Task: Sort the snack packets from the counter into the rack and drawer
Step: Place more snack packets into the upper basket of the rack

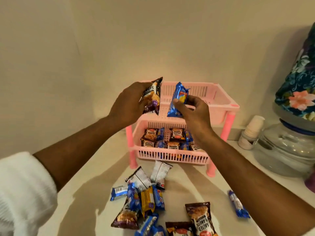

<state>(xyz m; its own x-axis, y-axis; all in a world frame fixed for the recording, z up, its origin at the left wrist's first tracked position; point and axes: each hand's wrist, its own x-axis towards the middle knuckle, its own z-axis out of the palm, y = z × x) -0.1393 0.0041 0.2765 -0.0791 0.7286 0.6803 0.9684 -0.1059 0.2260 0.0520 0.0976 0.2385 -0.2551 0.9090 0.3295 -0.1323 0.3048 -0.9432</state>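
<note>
My left hand [127, 103] grips a dark salted-peanuts packet [35, 97] held upright over the left end of the pink two-tier rack [219, 106]. A blue biscuit packet [179, 99] is pinched in my right hand [194, 113], just right of the peanuts packet and above the rack's upper tray. The upper tray looks bare where I can see it. The pulled-out lower drawer [172, 156] holds several peanut and blue packets. A loose pile of packets [144, 198] lies on the counter in front of the rack.
A lone blue packet [238, 204] lies on the counter under my right forearm. A clear water dispenser [284, 149] with a floral cloth cover [300, 82] stands at the right, with a stack of white cups [250, 132] beside it. The wall rises right behind the rack.
</note>
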